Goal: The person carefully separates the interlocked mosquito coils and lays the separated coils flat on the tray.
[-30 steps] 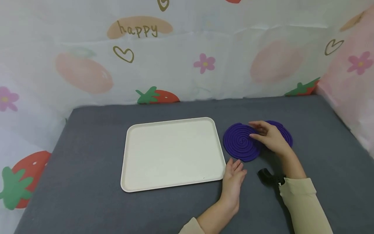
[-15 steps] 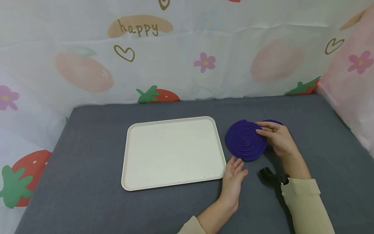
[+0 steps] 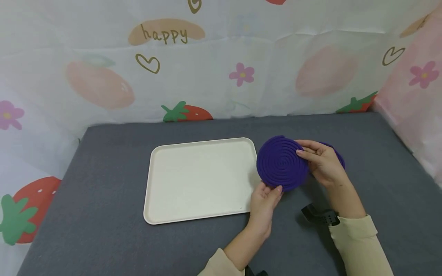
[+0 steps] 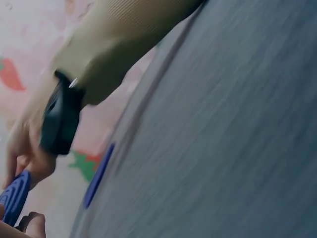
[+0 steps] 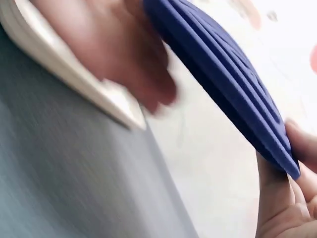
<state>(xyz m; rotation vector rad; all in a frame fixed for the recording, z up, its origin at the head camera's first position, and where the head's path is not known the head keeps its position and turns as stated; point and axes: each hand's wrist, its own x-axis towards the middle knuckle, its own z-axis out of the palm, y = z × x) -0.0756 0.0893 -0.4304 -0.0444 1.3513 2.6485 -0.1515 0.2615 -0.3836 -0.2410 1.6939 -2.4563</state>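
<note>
In the head view, my right hand pinches a round purple spiral coaster at its right edge, thumb in front. It is raised and tilted, with its coiled face showing. At its lower edge is my left hand, with the thumb on the near side and the fingers partly hidden behind the rim. A second purple coaster lies on the table, mostly covered by my right hand. The right wrist view shows the held coaster edge-on, with my blurred left hand by its other end.
A cream rectangular tray lies left of the hands, its right edge close to the held coaster. Dark grey cloth covers the table. A printed curtain with strawberries and flowers hangs behind. A black wrist camera sticks out from the right sleeve.
My right hand has taken hold of the nearer coaster, lifted it off the table and shifted it left. My left hand, open before, has moved up to its lower edge and grips it.
</note>
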